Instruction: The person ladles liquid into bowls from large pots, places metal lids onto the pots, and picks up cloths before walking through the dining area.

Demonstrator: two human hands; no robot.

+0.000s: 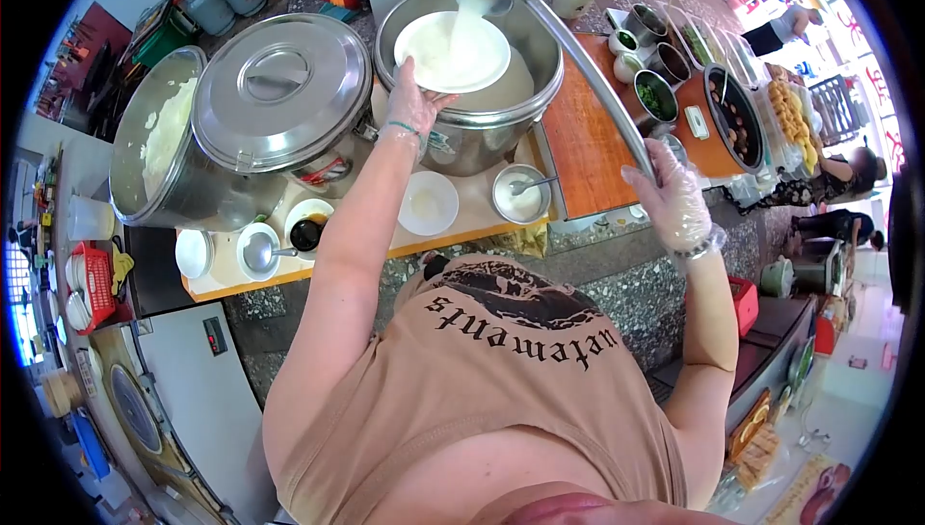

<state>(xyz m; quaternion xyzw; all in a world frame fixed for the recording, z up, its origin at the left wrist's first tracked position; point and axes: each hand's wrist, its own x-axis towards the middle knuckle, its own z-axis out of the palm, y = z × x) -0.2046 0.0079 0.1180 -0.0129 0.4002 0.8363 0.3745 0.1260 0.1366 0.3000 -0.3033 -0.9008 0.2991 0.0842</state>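
Over an open steel pot (462, 144), my left hand (417, 106), in a clear glove, holds a white bowl (477, 67) by its near edge. White liquid pours into the bowl from the tipped head of a long steel ladle (588, 67). The ladle's handle end is gripped by my gloved right hand (674, 197), out to the right. More pale liquid fills the pot below the bowl. Below the pot, on the counter, are a white bowl (428, 203) and a steel cup with a spoon and white contents (521, 195).
Left of the pot stand a lidded steel pot (279, 91) and an open pot (159, 154) of white food. A wooden board (588, 154), containers of greens (655, 98) and a brown pot (701, 130) are at the right. People stand beyond the counter.
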